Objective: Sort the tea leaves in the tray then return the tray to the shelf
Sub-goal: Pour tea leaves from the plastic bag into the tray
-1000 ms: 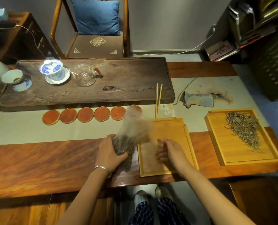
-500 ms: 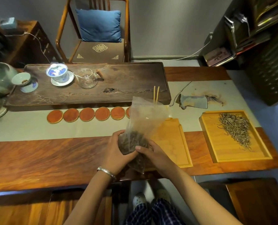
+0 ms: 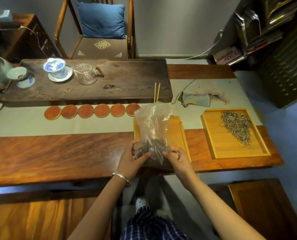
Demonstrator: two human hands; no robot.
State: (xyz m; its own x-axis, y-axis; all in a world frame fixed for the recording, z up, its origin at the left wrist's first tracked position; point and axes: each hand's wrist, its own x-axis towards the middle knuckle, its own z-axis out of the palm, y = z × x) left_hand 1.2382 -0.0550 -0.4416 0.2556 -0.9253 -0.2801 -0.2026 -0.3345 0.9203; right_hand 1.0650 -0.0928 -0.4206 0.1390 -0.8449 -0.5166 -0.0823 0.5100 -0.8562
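A clear plastic bag (image 3: 153, 129) with dark tea leaves in its lower part stands upright over a light wooden tray (image 3: 179, 134) near the table's front edge. My left hand (image 3: 132, 160) grips the bag's lower left side. My right hand (image 3: 177, 160) pinches its lower right side. The bag hides most of that tray's floor. A second light wooden tray (image 3: 218, 146) lies to the right, holding a pile of pale tea leaves (image 3: 236, 129) along its right half. Shelves (image 3: 265, 23) stand at the far right.
A dark tea board (image 3: 126, 82) with a gaiwan (image 3: 55, 66) and a glass pitcher (image 3: 86, 74) lies at the back. Several round coasters (image 3: 85, 110) line its front. Two thin sticks (image 3: 156, 91) lean there. A folded cloth (image 3: 194, 101) lies behind the right tray. A chair (image 3: 99, 32) stands beyond.
My right hand came off the tray and took hold of the bag. Both hands have shifted the bag to the right, over the near tray, and stood it upright.
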